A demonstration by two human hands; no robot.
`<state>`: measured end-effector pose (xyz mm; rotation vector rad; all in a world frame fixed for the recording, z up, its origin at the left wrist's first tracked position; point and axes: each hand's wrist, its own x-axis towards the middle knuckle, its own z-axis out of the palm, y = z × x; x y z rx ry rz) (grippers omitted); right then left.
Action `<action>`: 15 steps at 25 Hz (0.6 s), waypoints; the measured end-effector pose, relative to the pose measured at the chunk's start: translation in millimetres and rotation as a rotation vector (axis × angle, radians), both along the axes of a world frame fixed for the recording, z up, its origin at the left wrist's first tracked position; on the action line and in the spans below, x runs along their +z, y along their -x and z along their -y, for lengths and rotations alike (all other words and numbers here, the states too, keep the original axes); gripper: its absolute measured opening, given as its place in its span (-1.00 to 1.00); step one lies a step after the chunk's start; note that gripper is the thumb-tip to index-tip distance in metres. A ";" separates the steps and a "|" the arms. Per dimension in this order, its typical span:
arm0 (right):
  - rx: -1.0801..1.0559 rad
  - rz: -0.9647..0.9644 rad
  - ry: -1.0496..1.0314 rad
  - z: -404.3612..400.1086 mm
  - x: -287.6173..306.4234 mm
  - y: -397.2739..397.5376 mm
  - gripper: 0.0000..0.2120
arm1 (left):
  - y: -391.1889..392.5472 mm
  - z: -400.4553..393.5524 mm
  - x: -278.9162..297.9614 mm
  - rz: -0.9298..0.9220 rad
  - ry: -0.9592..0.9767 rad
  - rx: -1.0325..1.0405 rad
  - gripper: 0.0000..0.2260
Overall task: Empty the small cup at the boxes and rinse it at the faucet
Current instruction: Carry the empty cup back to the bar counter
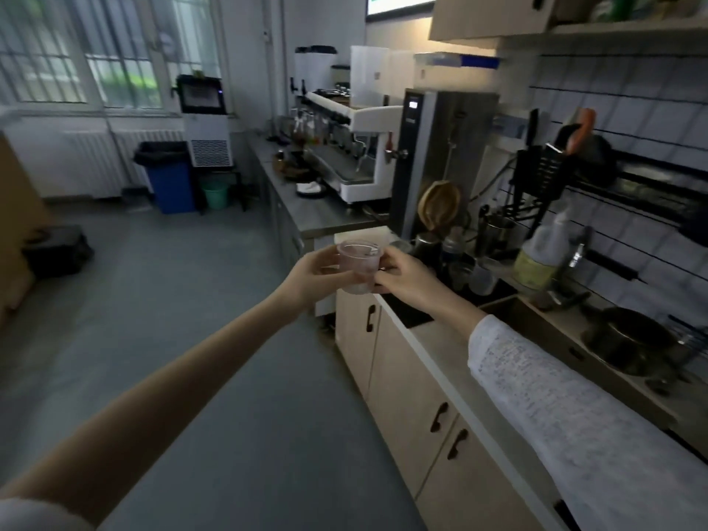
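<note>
Small cup [359, 267] upright btwn both hands, sink [536, 320] right.

Grey floor [191, 300], barred windows [95, 51], white-tiled wall [632, 90], beige cabinets [413, 396].

— Where was the small cup [359, 267] at that point?

— I held it upright in both hands, out in front of me, above the near corner of the pale cabinet [387, 362]. My left hand [321, 275] gripped its left wall and my right hand [407, 279] pinched the right wall near the base.

— Anything in it?

— It was clear plastic; I couldn't tell what was inside.

— And the sink [536, 320]?

— To the right of the cup, set in the cabinet top, with a dark pot [628, 339] inside and the faucet [576, 254] behind it at the tiled wall. Beyond the cup stood the steel water boiler [440, 159].
</note>
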<state>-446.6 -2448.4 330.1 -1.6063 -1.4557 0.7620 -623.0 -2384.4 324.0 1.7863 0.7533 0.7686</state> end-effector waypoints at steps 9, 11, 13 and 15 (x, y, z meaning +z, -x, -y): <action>0.187 0.066 -0.018 -100.1 -3.5 14.7 -0.68 | 19.5 -75.1 -11.9 -0.001 0.010 0.202 -0.56; 0.217 0.074 -0.026 -119.5 -3.1 16.6 -0.70 | 21.8 -90.1 -13.2 0.006 0.003 0.239 -0.56; 0.243 0.086 -0.048 -138.0 -2.2 19.7 -0.73 | 25.8 -104.5 -13.9 0.007 0.003 0.275 -0.56; 0.263 0.108 -0.063 -153.0 -0.5 23.1 -0.72 | 29.2 -118.5 -15.1 0.005 0.010 0.302 -0.56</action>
